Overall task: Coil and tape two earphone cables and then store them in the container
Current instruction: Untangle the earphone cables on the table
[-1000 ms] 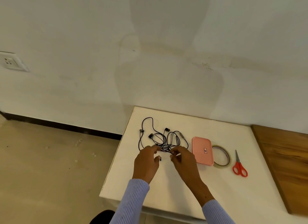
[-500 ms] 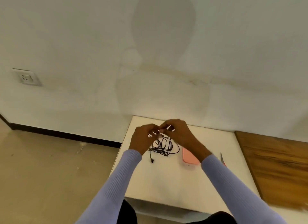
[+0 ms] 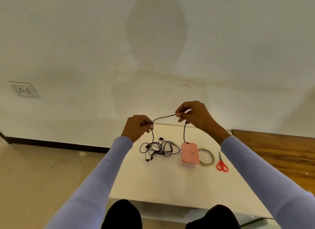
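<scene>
Writing: the pink container lid [image 3: 190, 153] carries a small white rectangular label with dark marks, too small to read; no other lettering shows.
Left hand [image 3: 137, 128]: raised above the table, fingers curled and pinching the black earphone cable [image 3: 164, 117].
Right hand [image 3: 193, 115]: raised a little higher, thumb and fingertips pinched together on the same cable.
Held cable: a thin, round, black cord, pulled nearly straight between the two hands; one end hangs from the left hand down to the pile, another strand hangs from the right hand, its tip just over the far edge of the pink container.
Cable pile [image 3: 158, 149]: loose, tangled black loops with small earbuds and a plug, lying on the table left of the container.
Container: rounded rectangular box, smooth pink lid over a paler base, on the table, lid on.
Tape roll [image 3: 211, 155]: thin ring of clear yellowish tape, lying flat, touching the container's right side.
Scissors [image 3: 221, 164]: red plastic handles, short metal blades pointing away, just right of the tape.
Table [image 3: 170, 181]: matte white, flat, square-edged.
Sleeves [image 3: 105, 169]: ribbed lavender knit.
Wall socket [image 3: 23, 90]: white plastic plate, far left.
</scene>
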